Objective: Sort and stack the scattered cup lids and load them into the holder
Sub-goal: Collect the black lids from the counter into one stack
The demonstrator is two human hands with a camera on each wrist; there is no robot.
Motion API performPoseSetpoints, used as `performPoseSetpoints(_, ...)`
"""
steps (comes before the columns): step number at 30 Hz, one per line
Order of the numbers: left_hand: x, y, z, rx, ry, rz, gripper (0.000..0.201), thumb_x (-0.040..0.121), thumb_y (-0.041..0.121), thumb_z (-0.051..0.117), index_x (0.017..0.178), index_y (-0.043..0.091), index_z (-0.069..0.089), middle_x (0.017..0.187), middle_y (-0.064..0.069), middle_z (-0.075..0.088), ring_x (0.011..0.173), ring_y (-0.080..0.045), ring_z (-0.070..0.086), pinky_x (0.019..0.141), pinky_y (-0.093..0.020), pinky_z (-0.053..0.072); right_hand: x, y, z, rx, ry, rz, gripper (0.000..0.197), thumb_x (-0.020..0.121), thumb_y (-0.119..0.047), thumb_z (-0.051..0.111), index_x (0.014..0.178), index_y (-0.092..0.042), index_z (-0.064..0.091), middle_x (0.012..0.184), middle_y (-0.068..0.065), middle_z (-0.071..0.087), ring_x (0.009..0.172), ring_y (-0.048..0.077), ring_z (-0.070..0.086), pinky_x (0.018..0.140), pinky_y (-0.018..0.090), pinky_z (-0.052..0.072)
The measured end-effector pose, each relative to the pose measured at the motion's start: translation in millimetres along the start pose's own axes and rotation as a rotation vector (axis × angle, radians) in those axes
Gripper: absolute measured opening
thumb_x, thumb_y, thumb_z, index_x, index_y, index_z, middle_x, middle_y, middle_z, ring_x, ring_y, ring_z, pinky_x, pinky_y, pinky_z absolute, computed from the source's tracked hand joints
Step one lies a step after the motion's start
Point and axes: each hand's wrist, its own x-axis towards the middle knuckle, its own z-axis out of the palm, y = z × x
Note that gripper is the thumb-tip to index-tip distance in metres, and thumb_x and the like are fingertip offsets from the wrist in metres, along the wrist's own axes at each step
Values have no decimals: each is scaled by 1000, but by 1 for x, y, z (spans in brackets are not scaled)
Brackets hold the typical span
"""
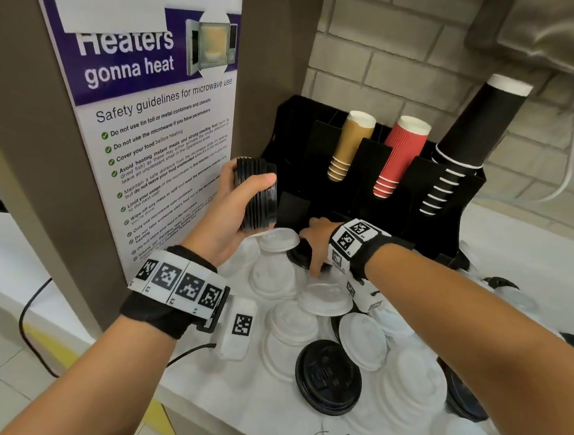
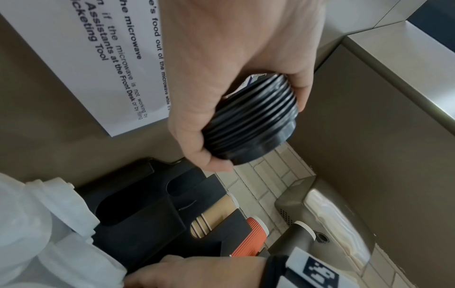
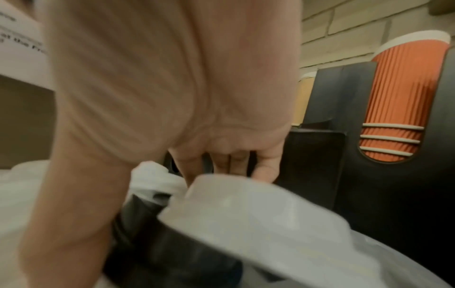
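My left hand (image 1: 228,209) grips a stack of black lids (image 1: 256,194) on its side, raised in front of the left end of the black holder (image 1: 319,141). In the left wrist view the thumb and fingers wrap the ribbed stack of black lids (image 2: 253,120) above the holder (image 2: 138,214). My right hand (image 1: 314,243) reaches down at the holder's base, thumb near and fingers far, spanning a black lid (image 1: 298,256). The right wrist view is blurred: curled fingers (image 3: 229,161) sit behind a white lid (image 3: 246,214), over the black lid (image 3: 160,243).
White lids (image 1: 327,296) and a black lid (image 1: 328,375) lie scattered over the counter. The holder carries brown cups (image 1: 350,143), red cups (image 1: 400,154) and black cups (image 1: 471,129). A poster (image 1: 143,103) on a brown panel stands at left; a cable (image 1: 29,327) hangs below.
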Motion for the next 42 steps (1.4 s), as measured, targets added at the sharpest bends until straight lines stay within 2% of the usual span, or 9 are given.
performPoseSetpoints(3, 1, -1, 0, 6, 0, 5, 44, 70, 39, 70, 109, 36, 50, 114, 0, 57, 101, -21, 60, 64, -34, 56, 3, -3, 5, -52, 29, 20, 98, 65, -50, 81, 144, -16, 35, 140, 11, 33, 131, 30, 32, 97, 42, 42)
performPoseSetpoints(9, 3, -3, -2, 9, 7, -4, 45, 69, 39, 72, 108, 37, 51, 113, 1, 56, 101, -21, 60, 63, -33, 56, 1, -1, 5, -23, 27, -22, 101, 55, -45, 87, 136, -10, 37, 129, 10, 44, 119, 27, 45, 89, 37, 48)
performPoseSetpoints(13, 5, -8, -1, 28, 15, -16, 61, 57, 47, 75, 111, 36, 50, 112, 1, 56, 99, -20, 60, 63, -34, 55, -14, 15, 1, 253, 103, -69, 88, 52, -36, 87, 123, -8, 42, 105, 5, 57, 91, 21, 60, 77, 42, 59)
performPoseSetpoints(21, 8, -23, 10, 38, -3, -56, 57, 67, 41, 72, 118, 34, 49, 114, -1, 59, 100, -19, 62, 63, -31, 54, -53, 37, -1, 902, 317, -220, 79, 64, -17, 87, 124, -16, 35, 120, 10, 53, 110, 22, 57, 91, 38, 53)
performPoseSetpoints(24, 5, -28, 16, 39, 4, -48, 50, 69, 38, 71, 113, 36, 49, 113, -1, 59, 99, -17, 63, 65, -32, 54, -71, 37, 4, 1193, 356, -310, 67, 73, -1, 78, 122, -15, 34, 120, 9, 53, 107, 30, 61, 90, 38, 54)
performPoseSetpoints(27, 0, -32, 23, 57, -38, -58, 46, 75, 34, 71, 115, 32, 48, 112, -3, 58, 98, -19, 62, 64, -31, 54, -86, 36, 8, 1373, 382, -382, 65, 77, 5, 72, 127, -11, 34, 126, 15, 52, 107, 42, 61, 95, 47, 52)
performPoseSetpoints(30, -4, -35, 32, 52, -125, -94, 46, 87, 27, 66, 127, 24, 43, 120, -7, 54, 102, -22, 62, 62, -33, 56, -96, 32, 11, 1367, 396, -428, 69, 77, 4, 73, 130, -13, 33, 130, 16, 49, 108, 40, 61, 94, 49, 52)
performPoseSetpoints(32, -6, -35, 36, 55, -158, -114, 54, 84, 31, 66, 131, 23, 41, 122, -6, 55, 106, -23, 62, 68, -38, 57, -100, 30, 14, 1354, 410, -438, 71, 76, 4, 74, 131, -13, 33, 129, 14, 48, 108, 37, 61, 91, 46, 54)
performPoseSetpoints(42, -14, -42, 49, 86, -208, -119, 52, 77, 38, 69, 122, 33, 44, 117, 2, 58, 95, -12, 69, 74, -37, 58, -113, 30, 27, 1379, 489, -458, 72, 73, 0, 79, 129, -15, 36, 126, 11, 51, 106, 33, 62, 82, 30, 56)
